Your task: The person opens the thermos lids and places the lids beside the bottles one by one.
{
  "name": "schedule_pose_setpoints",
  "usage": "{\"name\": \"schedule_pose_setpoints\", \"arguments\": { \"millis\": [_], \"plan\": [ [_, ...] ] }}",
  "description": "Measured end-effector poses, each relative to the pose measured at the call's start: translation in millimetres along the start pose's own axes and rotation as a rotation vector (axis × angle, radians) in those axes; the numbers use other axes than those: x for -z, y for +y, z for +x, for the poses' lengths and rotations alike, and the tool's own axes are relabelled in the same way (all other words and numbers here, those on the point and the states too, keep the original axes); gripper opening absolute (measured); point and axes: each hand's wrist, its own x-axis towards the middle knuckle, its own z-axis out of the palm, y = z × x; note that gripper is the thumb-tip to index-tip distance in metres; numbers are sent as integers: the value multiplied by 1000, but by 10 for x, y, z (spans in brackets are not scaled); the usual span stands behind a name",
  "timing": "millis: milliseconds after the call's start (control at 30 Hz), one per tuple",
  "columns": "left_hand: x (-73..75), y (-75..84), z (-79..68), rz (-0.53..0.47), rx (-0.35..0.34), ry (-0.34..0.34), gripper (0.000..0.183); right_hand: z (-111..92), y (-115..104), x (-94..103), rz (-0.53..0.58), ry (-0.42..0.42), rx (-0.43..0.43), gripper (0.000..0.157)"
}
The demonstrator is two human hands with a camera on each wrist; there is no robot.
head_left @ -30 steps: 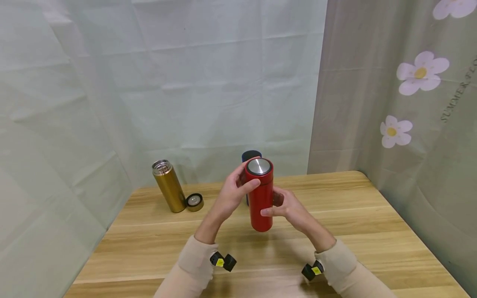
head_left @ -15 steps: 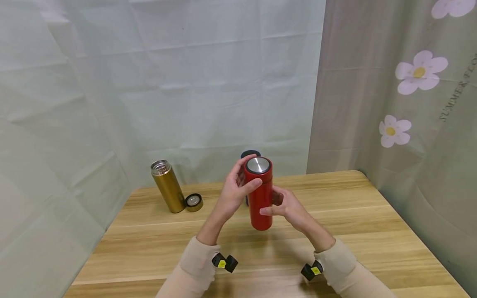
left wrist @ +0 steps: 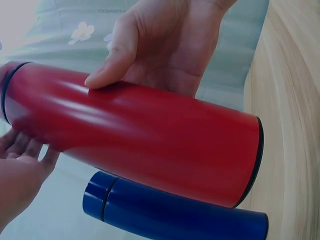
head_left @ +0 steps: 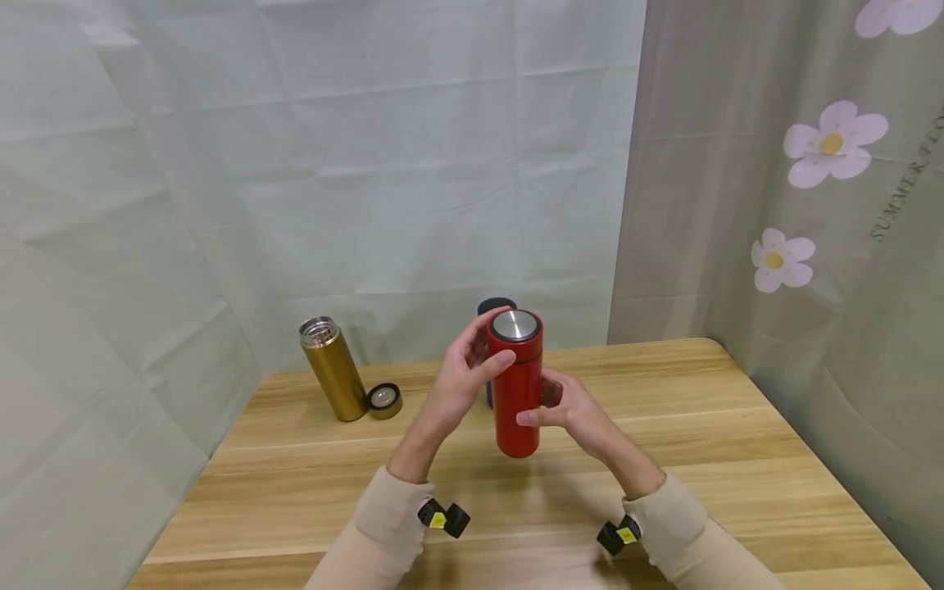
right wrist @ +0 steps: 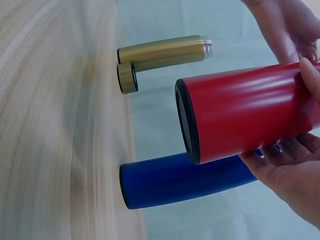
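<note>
A red thermos bottle (head_left: 515,389) is held up off the table, nearly upright, its steel-topped lid (head_left: 515,326) still on the body. My left hand (head_left: 456,383) grips it around the lid end, thumb across the front. Lower on the body, my right hand (head_left: 578,416) holds the bottle between thumb and fingers. Its base (right wrist: 186,121) hangs above the table in the right wrist view. Directly behind stands a blue thermos bottle (right wrist: 185,181) with its lid (left wrist: 96,195) on, mostly hidden from the head view.
To the left stands a gold thermos bottle (head_left: 335,373) with an uncovered steel mouth. Its detached gold lid (head_left: 385,401) lies beside its base. The wooden table (head_left: 701,459) ends at a pale cloth curtain (head_left: 428,164) behind and at both sides.
Both hands keep the same hold on the red thermos bottle. Its lid end sways only slightly, now a little to the right. The other bottles stay put.
</note>
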Motion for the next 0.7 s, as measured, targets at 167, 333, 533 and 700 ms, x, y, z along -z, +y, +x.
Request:
{"name": "schedule_pose_setpoints", "arguments": {
  "millis": [167, 333, 533, 700],
  "plan": [
    [-31, 8, 8, -6, -10, 37, 72, 7, 5, 4, -7, 5, 5, 54],
    [-6, 12, 16, 5, -9, -39, 79, 3, 5, 6, 0, -7, 15, 55],
    [18, 11, 10, 29, 16, -84, 75, -11, -5, 7, 11, -29, 23, 55],
    [-23, 13, 24, -16, 23, -20, 68, -9, -9, 7, 7, -23, 16, 54]
  ]
}}
